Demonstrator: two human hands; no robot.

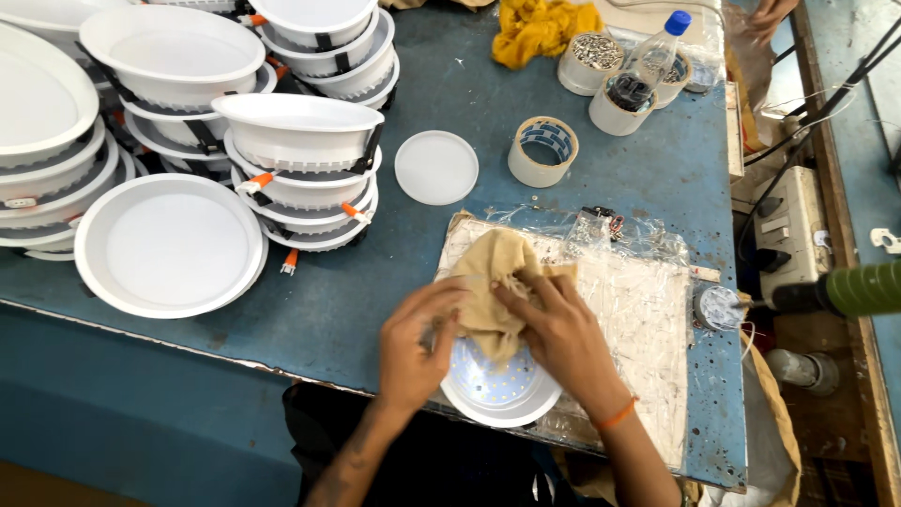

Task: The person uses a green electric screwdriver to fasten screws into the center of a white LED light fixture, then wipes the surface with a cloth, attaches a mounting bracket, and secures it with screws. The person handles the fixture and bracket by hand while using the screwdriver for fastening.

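Two hands, the left hand (418, 343) and the right hand (554, 329), hold their fingers closed on a tan cloth (497, 282) over a round white lamp (497, 390) on the blue tabletop (338, 310).

From my remote seat, most of the round white lamp housing (500, 387) is covered by the tan cloth (497, 282) and by both hands, so I cannot tell how the fingers of the left hand (419, 345) or the right hand (561, 333) grip beneath the fabric. The stacks of white housings (56, 122) run off the top and left edges. A green tool (859, 289) is cut off at the right edge, and another person's hand (770, 14) at the top edge.
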